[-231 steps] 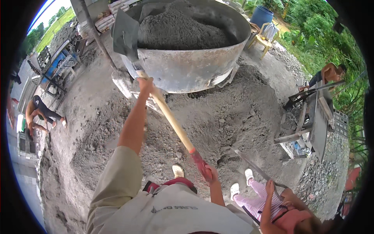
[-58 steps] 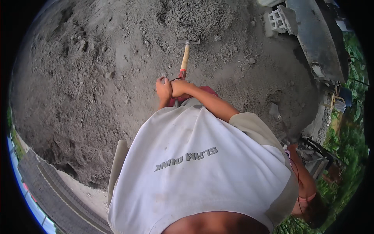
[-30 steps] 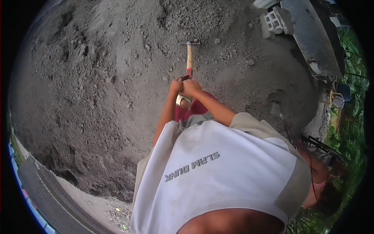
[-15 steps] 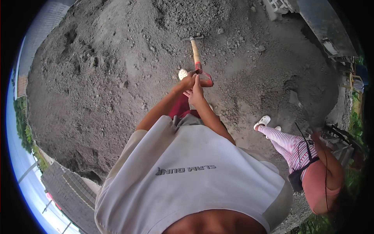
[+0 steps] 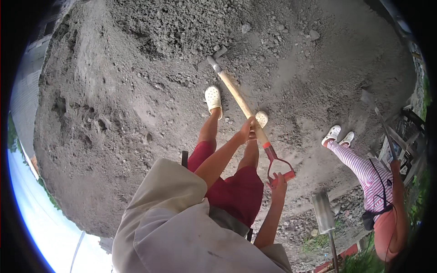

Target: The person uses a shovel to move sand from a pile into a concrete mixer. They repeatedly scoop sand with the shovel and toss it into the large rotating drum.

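left hand (image 5: pixel 246 131) on wooden shovel shaft (image 5: pixel 239 100), right hand (image 5: pixel 278 182) gripping red handle (image 5: pixel 278 167)

The left hand (image 5: pixel 246 130) is reaching forward on a nearly straight arm, its fingers curling shut around a shaft; the right hand (image 5: pixel 279 184) is sitting lower and closer to the body, elbow bent, fingers clenching a grip.
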`<state>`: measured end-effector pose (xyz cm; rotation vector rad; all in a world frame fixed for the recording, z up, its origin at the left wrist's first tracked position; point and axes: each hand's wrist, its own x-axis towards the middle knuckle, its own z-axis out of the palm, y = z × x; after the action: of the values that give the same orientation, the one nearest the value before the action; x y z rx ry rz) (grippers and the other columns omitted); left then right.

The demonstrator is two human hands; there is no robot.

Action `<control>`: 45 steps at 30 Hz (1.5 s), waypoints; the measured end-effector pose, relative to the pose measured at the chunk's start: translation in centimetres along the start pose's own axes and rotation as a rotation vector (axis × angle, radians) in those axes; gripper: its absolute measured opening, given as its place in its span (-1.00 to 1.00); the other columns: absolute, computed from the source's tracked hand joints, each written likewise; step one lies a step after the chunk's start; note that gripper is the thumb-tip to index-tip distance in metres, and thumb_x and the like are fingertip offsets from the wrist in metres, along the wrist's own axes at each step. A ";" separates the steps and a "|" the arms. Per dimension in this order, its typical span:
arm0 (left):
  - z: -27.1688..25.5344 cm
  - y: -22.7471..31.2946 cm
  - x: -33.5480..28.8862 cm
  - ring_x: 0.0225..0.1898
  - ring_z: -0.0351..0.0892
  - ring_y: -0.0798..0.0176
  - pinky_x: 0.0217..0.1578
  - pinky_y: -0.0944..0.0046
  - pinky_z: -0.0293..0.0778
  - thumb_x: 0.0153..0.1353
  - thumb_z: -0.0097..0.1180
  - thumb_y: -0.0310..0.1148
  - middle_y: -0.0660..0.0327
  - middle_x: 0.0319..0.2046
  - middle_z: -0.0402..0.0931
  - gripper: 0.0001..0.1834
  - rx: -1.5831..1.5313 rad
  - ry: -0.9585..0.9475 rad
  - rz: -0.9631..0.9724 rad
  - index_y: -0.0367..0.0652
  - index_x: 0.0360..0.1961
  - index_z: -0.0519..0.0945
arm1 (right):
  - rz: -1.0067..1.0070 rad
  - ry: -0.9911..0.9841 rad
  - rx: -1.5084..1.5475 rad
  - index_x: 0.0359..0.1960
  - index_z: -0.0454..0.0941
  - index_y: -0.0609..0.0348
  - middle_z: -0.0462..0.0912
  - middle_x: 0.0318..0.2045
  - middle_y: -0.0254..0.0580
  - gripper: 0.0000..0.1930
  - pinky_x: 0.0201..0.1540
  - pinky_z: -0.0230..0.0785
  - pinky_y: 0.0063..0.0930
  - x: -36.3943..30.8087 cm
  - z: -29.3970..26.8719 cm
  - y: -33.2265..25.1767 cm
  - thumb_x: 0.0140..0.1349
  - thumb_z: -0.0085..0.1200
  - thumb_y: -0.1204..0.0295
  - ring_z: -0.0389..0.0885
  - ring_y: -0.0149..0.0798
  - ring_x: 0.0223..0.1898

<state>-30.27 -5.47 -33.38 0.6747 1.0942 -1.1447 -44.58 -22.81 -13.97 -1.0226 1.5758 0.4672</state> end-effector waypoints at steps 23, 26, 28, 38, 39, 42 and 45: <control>-6.8 5.9 7.7 -0.64 0.23 0.30 -0.50 0.28 0.34 0.03 -0.10 -0.45 0.30 -0.73 0.21 -0.80 -0.376 0.230 0.122 -0.07 -0.69 0.25 | -0.219 0.767 0.201 -0.62 0.27 0.16 0.25 -0.84 -0.38 -0.86 -0.87 0.04 -0.54 7.6 -12.5 10.4 -0.10 0.02 0.57 0.21 -0.46 -0.87; -6.2 1.1 4.8 -0.61 0.26 0.29 -0.49 0.24 0.38 0.05 -0.12 -0.40 0.29 -0.67 0.21 -0.87 -0.406 0.221 0.121 -0.06 -0.60 0.27 | -0.218 0.788 0.055 -0.66 0.31 0.13 0.28 -0.81 -0.39 -0.90 -0.85 0.03 -0.56 5.3 -17.6 6.2 -0.12 -0.02 0.54 0.21 -0.48 -0.87; -4.0 -1.1 1.9 -0.59 0.27 0.29 -0.48 0.26 0.38 0.05 -0.12 -0.40 0.29 -0.65 0.22 -0.88 -0.460 0.207 0.175 -0.08 -0.58 0.27 | -0.224 0.730 0.031 -0.66 0.30 0.12 0.27 -0.82 -0.38 -0.90 -0.86 0.02 -0.55 4.3 -21.0 2.6 -0.12 -0.03 0.54 0.21 -0.47 -0.87; 1.0 -4.5 -8.7 -0.42 0.34 0.22 -0.26 0.20 0.37 0.02 -0.04 -0.19 0.23 -0.51 0.31 -0.82 -0.411 0.298 0.509 -0.03 -0.48 0.33 | -0.536 0.369 -0.341 -0.64 0.39 0.21 0.29 -0.87 -0.32 -0.78 -0.87 0.02 -0.46 3.1 -23.6 -23.9 -0.06 0.10 0.33 0.22 -0.39 -0.92; 2.3 -3.3 -10.1 -0.32 0.37 0.21 -0.17 0.19 0.35 0.03 -0.04 -0.07 0.20 -0.41 0.36 -0.74 -0.514 0.300 0.475 0.00 -0.41 0.36 | -0.608 0.285 -0.417 -0.61 0.41 0.20 0.27 -0.87 -0.35 -0.72 -0.87 0.02 -0.46 5.2 -23.6 -26.4 -0.04 0.13 0.24 0.22 -0.40 -0.92; 4.1 -0.7 -8.9 -0.32 0.38 0.14 -0.11 0.06 0.33 0.06 -0.21 0.00 0.19 -0.46 0.39 -0.64 -0.674 0.117 0.425 -0.10 -0.47 0.35 | -1.087 0.433 -0.754 -0.54 0.53 0.31 0.52 -0.70 -0.07 -0.62 -0.62 0.31 -0.33 9.9 -23.3 -33.8 -0.09 0.15 0.14 0.53 -0.25 -0.69; 14.5 1.6 -16.5 -0.42 0.34 0.22 -0.18 0.10 0.37 0.03 -0.18 -0.16 0.26 -0.55 0.28 -0.78 -0.893 0.222 0.556 -0.04 -0.58 0.24 | -0.898 0.344 -0.614 -0.48 0.55 0.21 0.50 -0.70 -0.07 -0.61 -0.62 0.34 -0.37 6.5 -19.7 -42.6 -0.14 0.15 0.09 0.52 -0.26 -0.68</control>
<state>-24.47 -11.48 -13.03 0.3448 1.3428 -0.0517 -21.51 -63.25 -4.93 -2.2229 1.0847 0.1316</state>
